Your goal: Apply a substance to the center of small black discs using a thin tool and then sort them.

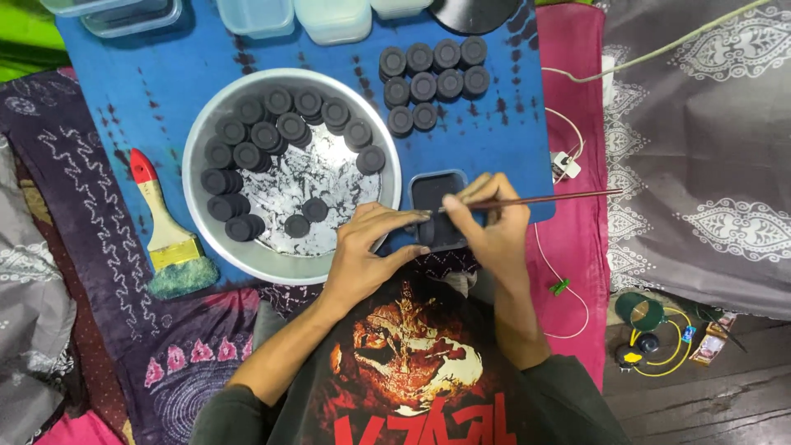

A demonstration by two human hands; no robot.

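Observation:
My right hand [491, 224] grips a thin brown stick-handled brush [544, 199] that points left over a small square container of black liquid [437, 190]. My left hand [372, 243] holds a black round disc against the container's left edge; the disc is mostly hidden by my fingers. A round metal pan [247, 255] to the left holds several black discs [264, 136] around a smeared black-and-white bottom. More black discs [432, 78] lie in rows on the blue cloth [148, 91] beyond the container.
A wide paintbrush with a red-tipped handle [169, 239] lies left of the pan. Clear plastic boxes [329, 18] line the far edge. A white cable [577, 148] runs along the pink cloth at right. Small items sit on the wooden floor [651, 338].

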